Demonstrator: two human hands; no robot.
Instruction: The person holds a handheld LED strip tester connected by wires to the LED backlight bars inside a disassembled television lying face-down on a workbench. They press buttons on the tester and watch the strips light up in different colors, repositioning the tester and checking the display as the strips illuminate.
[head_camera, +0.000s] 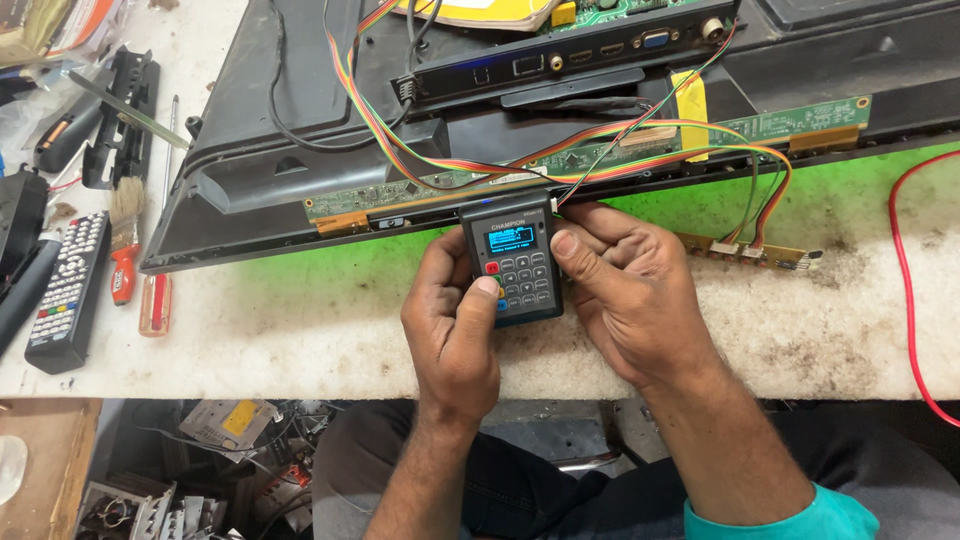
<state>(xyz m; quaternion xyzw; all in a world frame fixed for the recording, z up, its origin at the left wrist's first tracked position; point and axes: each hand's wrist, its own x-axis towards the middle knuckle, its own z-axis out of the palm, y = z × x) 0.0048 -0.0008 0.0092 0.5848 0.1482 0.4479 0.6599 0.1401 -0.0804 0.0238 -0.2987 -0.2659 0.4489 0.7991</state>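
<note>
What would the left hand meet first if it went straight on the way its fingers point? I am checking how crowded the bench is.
The left hand points up the bench; past the grey handheld tester it grips, it would likely meet the green circuit strip along the panel's edge, though depth is unclear.

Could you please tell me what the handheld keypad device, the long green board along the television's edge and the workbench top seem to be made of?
The handheld keypad device, held by the left hand and right hand, looks like matte dark-grey moulded plastic, with a glowing blue screen. The long green board appears to be lacquered circuit-board laminate with copper-coloured connectors. The workbench top looks like pale stone or laminate, stained and dull; which, I cannot tell.
</note>
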